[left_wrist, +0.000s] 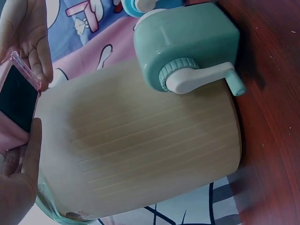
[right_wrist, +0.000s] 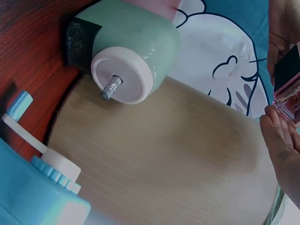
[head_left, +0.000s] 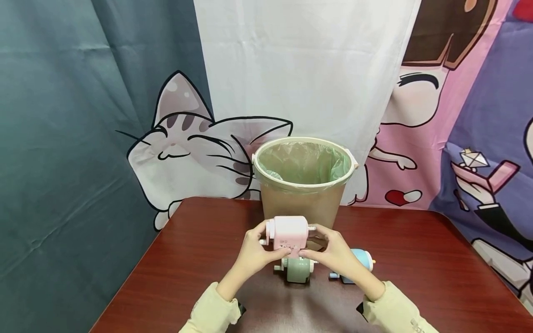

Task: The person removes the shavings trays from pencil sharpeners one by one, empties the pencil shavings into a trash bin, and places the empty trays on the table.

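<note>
A pink crank pencil sharpener (head_left: 290, 232) is raised above the table between both hands. My left hand (head_left: 255, 249) holds its crank side, with the thumb on the lower front. On the opposite side my right hand (head_left: 335, 249) holds it the same way, near a short grey stub. In the left wrist view the sharpener's dark base (left_wrist: 19, 98) shows. Below stands a green pencil sharpener (head_left: 298, 271), partly hidden behind the pink one. A blue pencil sharpener (head_left: 361, 260) is to its right, partly covered by my right forearm.
At the table's back stands a beige waste bin (head_left: 333, 203) lined with a thin greenish bag. The sharpeners stand in front of it on the reddish-brown table (head_left: 416, 259). A printed curtain (head_left: 308, 60) hangs behind the table.
</note>
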`<state>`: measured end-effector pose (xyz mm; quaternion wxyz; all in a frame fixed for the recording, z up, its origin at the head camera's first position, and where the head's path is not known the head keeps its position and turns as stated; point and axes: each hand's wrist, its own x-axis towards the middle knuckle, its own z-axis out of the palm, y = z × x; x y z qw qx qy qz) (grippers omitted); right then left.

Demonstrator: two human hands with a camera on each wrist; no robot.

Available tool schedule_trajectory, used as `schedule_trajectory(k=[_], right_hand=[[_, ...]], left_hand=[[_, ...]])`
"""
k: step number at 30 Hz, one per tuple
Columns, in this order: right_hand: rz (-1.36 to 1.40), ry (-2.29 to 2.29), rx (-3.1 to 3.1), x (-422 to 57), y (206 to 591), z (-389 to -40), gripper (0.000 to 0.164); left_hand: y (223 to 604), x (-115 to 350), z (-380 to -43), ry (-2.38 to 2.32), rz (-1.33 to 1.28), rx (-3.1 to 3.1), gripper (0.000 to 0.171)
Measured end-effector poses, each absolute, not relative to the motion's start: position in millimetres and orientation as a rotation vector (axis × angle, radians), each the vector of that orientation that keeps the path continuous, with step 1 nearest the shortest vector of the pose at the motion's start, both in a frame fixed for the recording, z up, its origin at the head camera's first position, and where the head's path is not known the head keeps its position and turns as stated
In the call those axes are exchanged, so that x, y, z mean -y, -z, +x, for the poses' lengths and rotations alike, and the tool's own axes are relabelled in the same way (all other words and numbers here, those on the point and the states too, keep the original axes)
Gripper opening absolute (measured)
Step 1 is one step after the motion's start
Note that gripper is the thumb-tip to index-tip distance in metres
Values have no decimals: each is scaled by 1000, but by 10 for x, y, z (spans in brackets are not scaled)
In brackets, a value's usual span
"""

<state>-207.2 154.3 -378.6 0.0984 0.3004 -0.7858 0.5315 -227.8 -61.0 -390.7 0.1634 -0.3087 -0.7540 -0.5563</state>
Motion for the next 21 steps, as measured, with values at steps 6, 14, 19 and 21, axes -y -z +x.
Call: schedule_trajectory(k=[6,14,19,21], right_hand=[[865,-1602,2346,-1510,3785,-2069,40],[884,-1591,2314,-1474,3838,-2073,40],[818,-1599,2355,-1464,3857,-2073,41],[791,-1609,2392,-1465,3861,-2064,42]], left_hand=[[3900,669,-2265,1667,-860,2187,50],[3905,749,-2286,1681,-849,2260,52],[3927,752,-2273,1680,-803,2261,51],[3940,766,-2273,1695,-816,2255,51]])
